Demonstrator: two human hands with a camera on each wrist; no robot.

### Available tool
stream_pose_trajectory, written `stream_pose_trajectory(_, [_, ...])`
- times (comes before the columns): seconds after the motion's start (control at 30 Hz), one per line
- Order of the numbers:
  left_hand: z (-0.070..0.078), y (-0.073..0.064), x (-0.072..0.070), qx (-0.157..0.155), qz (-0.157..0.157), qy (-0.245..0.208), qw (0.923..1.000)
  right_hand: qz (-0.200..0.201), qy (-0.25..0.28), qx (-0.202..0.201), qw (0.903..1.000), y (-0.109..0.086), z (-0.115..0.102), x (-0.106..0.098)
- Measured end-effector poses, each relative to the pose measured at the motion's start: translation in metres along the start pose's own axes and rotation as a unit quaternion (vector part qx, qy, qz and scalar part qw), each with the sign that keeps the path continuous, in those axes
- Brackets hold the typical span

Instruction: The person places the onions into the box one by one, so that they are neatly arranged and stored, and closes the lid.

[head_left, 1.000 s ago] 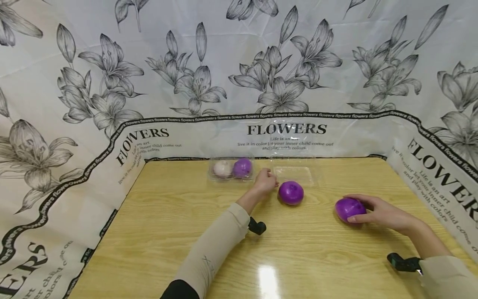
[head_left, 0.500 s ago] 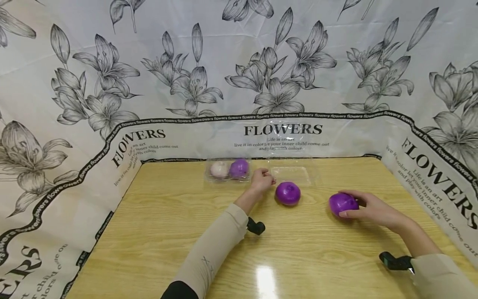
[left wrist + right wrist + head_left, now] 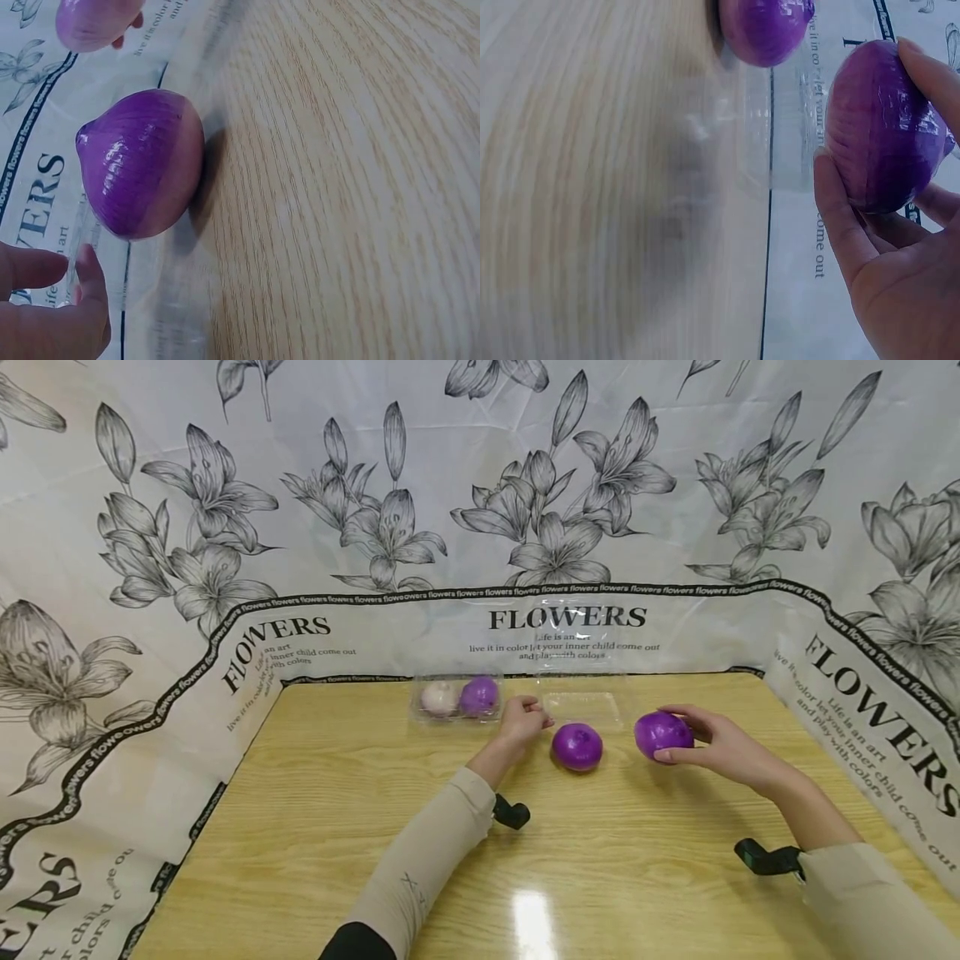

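My right hand [image 3: 723,747] grips a purple onion [image 3: 663,735] between thumb and fingers, raised above the table to the right of the open clear plastic box [image 3: 583,708]. In the right wrist view, the fingers wrap around the held onion's [image 3: 881,127] lower and upper sides. A second purple onion [image 3: 577,747] sits on the table just in front of the box. My left hand [image 3: 521,722] is at the box's left edge; in the left wrist view, its thumb and finger [image 3: 91,281] pinch the thin clear plastic there.
Left of my left hand stands another clear plastic box [image 3: 420,714] holding a white onion [image 3: 440,698] and a purple onion [image 3: 479,696]. The open box's clear lid [image 3: 577,631] stands up against the flower-printed cloth [image 3: 405,639] behind the wooden table [image 3: 337,827].
My right hand has lifted its onion and carried it left and away from me, closer to the open box. My left hand stays at the box's edge.
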State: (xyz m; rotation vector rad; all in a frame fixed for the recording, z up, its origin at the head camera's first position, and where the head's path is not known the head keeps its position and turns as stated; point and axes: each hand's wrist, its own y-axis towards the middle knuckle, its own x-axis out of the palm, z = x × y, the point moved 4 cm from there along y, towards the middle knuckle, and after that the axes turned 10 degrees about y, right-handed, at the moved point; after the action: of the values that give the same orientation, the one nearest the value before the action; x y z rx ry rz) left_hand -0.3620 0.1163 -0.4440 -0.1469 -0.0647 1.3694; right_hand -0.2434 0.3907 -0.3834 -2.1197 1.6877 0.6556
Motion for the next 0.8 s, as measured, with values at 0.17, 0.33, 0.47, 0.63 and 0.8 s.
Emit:
stream_pose_trajectory(0.17, [0.0,0.001,-0.002,0.007,-0.006,0.006,0.9999,0.009,0.013,0.004,0.9999,0.014,-0.009,0.005])
stream_pose_trajectory(0.33, [0.0,0.002,-0.002,0.018,0.002,0.027,0.9995,0.013,0.021,0.008,0.9997,0.029,-0.014,0.012])
stream_pose_trajectory(0.47, [0.001,-0.001,-0.002,0.008,0.01,0.026,0.9996,0.02,0.031,0.009,0.9993,0.041,-0.018,0.016])
stream_pose_trajectory(0.63, [0.0,0.0,-0.001,0.012,0.021,0.034,0.9991,0.035,0.034,-0.004,0.9988,0.06,-0.02,0.02])
stream_pose_trajectory(0.8, [0.001,-0.002,0.0,0.018,0.022,0.03,0.9991,0.036,0.041,0.0,0.9985,0.075,-0.018,0.024])
